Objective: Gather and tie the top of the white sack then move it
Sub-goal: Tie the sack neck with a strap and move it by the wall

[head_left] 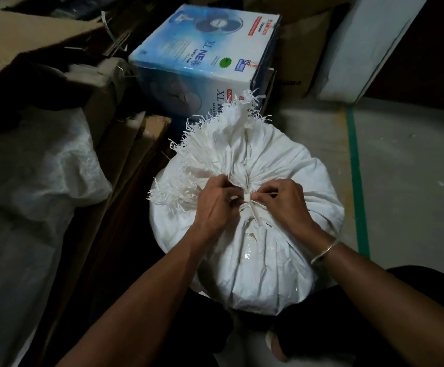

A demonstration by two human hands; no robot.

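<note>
White sack (263,260) with gathered neck, left hand (216,205) and right hand (285,205) pinching white tie (251,207) (frayed top), fan box (205,56) behind

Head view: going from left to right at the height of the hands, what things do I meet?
Plastic bag → left hand → right hand → green floor stripe. Both hands pinch the tie strip on the white sack.

One head-worn wide-angle view only, angled steeply down and forward, close above bulging white woven sack (257,263) on grey floor (406,176); left hand (216,206), right hand (287,206) mid-frame.
</note>
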